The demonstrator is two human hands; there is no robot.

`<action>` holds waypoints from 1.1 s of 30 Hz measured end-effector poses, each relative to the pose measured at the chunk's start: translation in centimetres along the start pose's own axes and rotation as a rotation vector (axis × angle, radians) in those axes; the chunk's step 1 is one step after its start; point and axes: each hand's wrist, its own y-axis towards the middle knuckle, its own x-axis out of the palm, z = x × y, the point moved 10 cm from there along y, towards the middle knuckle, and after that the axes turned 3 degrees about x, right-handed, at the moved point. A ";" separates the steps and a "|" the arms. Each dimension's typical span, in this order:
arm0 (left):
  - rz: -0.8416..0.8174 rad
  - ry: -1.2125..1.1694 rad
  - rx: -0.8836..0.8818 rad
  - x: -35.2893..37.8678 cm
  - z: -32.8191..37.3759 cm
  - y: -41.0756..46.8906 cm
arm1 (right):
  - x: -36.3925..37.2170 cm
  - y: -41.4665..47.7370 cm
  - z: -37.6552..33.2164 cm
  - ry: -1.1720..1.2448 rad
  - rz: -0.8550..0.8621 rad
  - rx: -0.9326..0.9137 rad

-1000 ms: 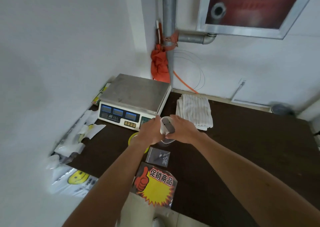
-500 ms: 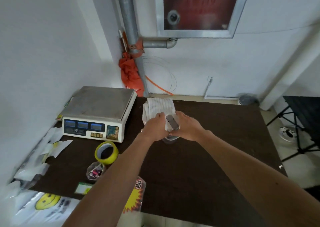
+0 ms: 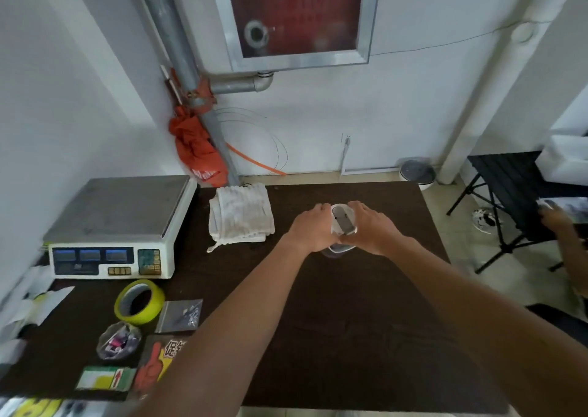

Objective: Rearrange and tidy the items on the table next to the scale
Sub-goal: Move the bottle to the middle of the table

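**Q:** White object, centre of view: what is it?

**A:** A white cup (image 3: 337, 213), clasped between my left hand (image 3: 313, 228) at its 9 o'clock and my right hand (image 3: 370, 228) at its 3 o'clock. The fingers of both hands curl round its wall. A grey flat piece (image 3: 345, 222) lies slanted in its mouth.

**Q:** Where is it relative to the scale (image 3: 117, 222)?

**A:** Well apart, at the scale's 3 o'clock, with the folded towel (image 3: 240, 217) between them. My hands hide the cup's clear base, so I cannot tell whether it touches the dark table (image 3: 366, 321).

**Q:** Principal risk?

**A:** Tipping. I judge that a tilted set-down, or one hand letting go first, could topple the cup or throw the grey piece out.

**Q:** Secondary risk?

**A:** My left forearm passes near the items at 7 o'clock, the yellow tape roll (image 3: 140, 302) and the clear dish of small parts (image 3: 119, 343). A careless pull back could sweep them toward the near edge.
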 end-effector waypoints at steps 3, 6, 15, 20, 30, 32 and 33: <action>-0.019 -0.025 -0.003 1.2 1.7 0.8 | -0.4 -0.4 2.2 -0.011 0.007 0.012; -0.029 -0.054 -0.007 2.0 3.1 1.3 | -0.9 -0.7 3.9 -0.014 0.016 0.017; -0.142 -0.029 -0.001 4.1 5.3 1.9 | -1.3 -0.7 7.2 -0.056 0.026 0.051; -0.179 -0.022 -0.019 4.6 4.7 1.7 | -1.3 -0.4 7.1 -0.073 0.015 0.060; -0.162 -0.054 -0.034 3.7 2.5 -0.2 | -1.2 -0.4 6.5 -0.214 0.078 0.044; -0.155 -0.056 -0.047 3.8 1.1 -0.9 | -2.5 0.0 4.2 -0.258 0.159 -0.029; -0.145 -0.066 -0.071 3.8 0.1 -1.3 | -3.0 0.3 2.7 -0.254 0.191 -0.070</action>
